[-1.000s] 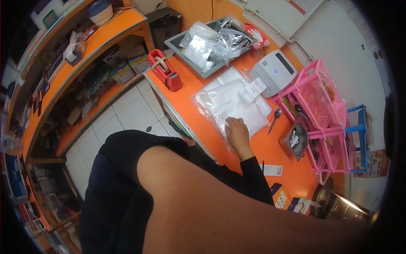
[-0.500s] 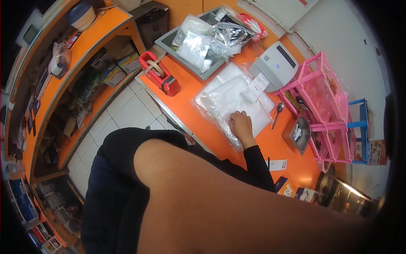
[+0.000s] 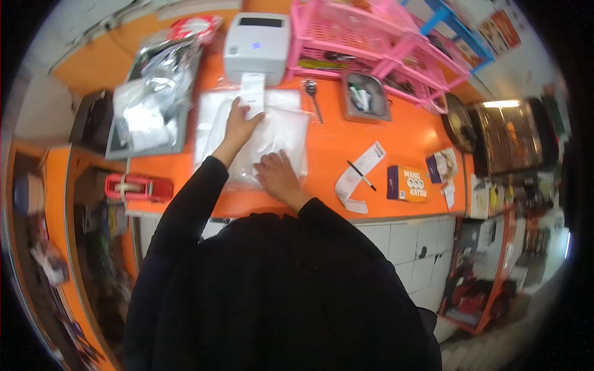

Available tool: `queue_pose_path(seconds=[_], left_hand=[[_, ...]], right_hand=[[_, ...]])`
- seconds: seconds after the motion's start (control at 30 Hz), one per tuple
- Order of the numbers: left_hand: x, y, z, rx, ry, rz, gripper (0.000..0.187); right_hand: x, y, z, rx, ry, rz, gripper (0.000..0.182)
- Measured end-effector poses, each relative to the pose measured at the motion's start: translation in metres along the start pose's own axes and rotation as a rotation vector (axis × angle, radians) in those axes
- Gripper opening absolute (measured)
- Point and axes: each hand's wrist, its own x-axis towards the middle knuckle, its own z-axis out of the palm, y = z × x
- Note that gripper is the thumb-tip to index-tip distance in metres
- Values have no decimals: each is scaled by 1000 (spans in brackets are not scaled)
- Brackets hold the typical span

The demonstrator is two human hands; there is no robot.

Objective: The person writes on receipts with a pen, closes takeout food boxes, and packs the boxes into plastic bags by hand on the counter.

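- White label (image 3: pixel 252 85) hung from the grey printer (image 3: pixel 247 51) in the head view, its print unreadable.
- Left hand (image 3: pixel 236 133), half open, was at its lower end—grip unclear; taking the label seemed in hand, and freeing it would call for a gentle pull.
- Right hand (image 3: pixel 278 177), loosely open, rested on clear plastic packaging (image 3: pixel 288 131), seemingly steadying it.
- Orange-faced box (image 3: pixel 416 185) read "MANG" and "KATSU"—middle lettering unclear.

The left arm (image 3: pixel 189 207) reaches forward, and its hand (image 3: pixel 240 128) is half open with thumb apart. The right hand (image 3: pixel 279 177) is lower, palm down, with fingers spread and bent.
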Motion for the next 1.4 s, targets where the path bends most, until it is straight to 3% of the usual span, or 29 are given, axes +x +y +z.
queue_pose_path(seconds=[0.03, 0.1, 0.17, 0.27, 0.37, 0.4, 0.5, 0.7, 0.73, 0.83, 0.9, 0.97, 1.07, 1.17, 1.2, 1.3, 1.4], left_hand=[[4, -2, -1, -96, -97, -98, 86], [5, 5, 0, 74, 14, -141, 81], [14, -14, 5, 625, 431, 246, 79], [36, -46, 5, 130, 321, 37, 67], [24, -12, -8, -92, 58, -40, 45], [17, 2, -8, -101, 49, -54, 37], [3, 6, -15, -92, -8, -6, 35], [-49, 48, -43, -79, -268, -265, 47], [-64, 69, -43, -169, -234, -318, 40], [-87, 48, -63, -87, -355, -346, 34], [-112, 42, -65, -270, -323, -445, 34], [-132, 24, -73, -78, -404, -474, 37], [-165, 31, -80, -108, -428, -529, 37], [-168, 23, -103, 340, -534, -223, 34], [-163, 28, -109, 425, -456, -200, 39], [-125, 76, -112, 483, -243, -113, 38], [-57, 51, -88, 184, -123, 114, 44]], right_hand=[[-4, 1, -5, 44, 6, 1, 29], [-9, 2, -6, 116, 34, 12, 29], [-11, 2, 1, 171, 73, 26, 29], [-11, 0, 5, 158, 191, 17, 24], [-13, 1, 5, 185, 221, 27, 23], [-12, 0, 3, 195, 219, 32, 22], [-13, 0, -1, 214, 235, 29, 21], [-13, 5, 4, 301, 271, 10, 15], [-15, 9, 4, 373, 291, 10, 14], [-16, 15, 3, 598, 357, 50, 12], [-13, 17, -1, 739, 406, 150, 11], [-3, 18, -13, 873, 426, 279, 10], [21, 22, -22, 936, 436, 275, 15], [43, 28, -27, 908, 412, 305, 18], [51, 31, -29, 871, 415, 316, 19], [76, 42, -30, 713, 461, 273, 17], [107, 54, -33, 517, 528, 174, 13]])
